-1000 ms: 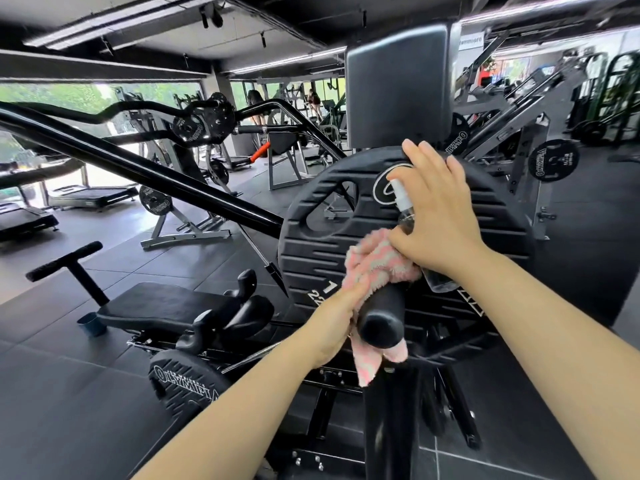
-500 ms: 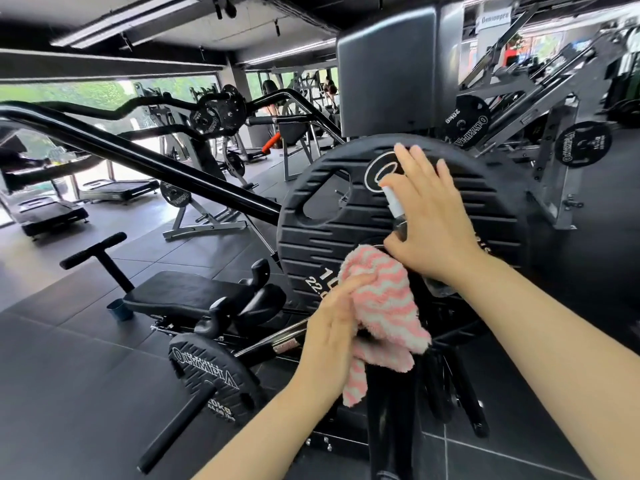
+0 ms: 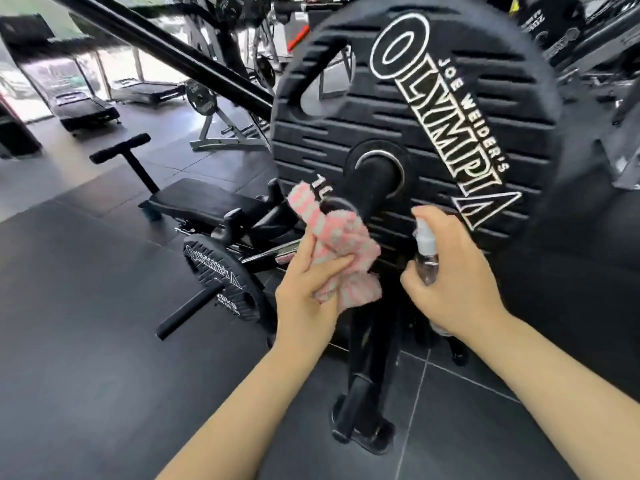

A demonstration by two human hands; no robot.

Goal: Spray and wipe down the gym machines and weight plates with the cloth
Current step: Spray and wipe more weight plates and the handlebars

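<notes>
A big black weight plate [image 3: 433,109] with white OLYMPIA lettering hangs on the machine's black peg [image 3: 375,181], filling the upper middle of the view. My left hand [image 3: 308,289] grips a bunched pink and white striped cloth [image 3: 341,244], held just below and left of the peg, near the plate's lower face. My right hand [image 3: 450,275] holds a small clear spray bottle [image 3: 426,252] upright, its nozzle close to the plate's lower part, a forefinger over the top.
A second black plate [image 3: 216,271] leans low on the machine at left, beside a padded black seat [image 3: 204,199] with a T-handle. The machine's upright post [image 3: 370,375] stands on the dark tiled floor below my hands. More gym machines fill the background.
The view has dropped and come closer to the plate. My right hand with the bottle moved down from the plate's top to its lower part. The cloth came off the peg's end.
</notes>
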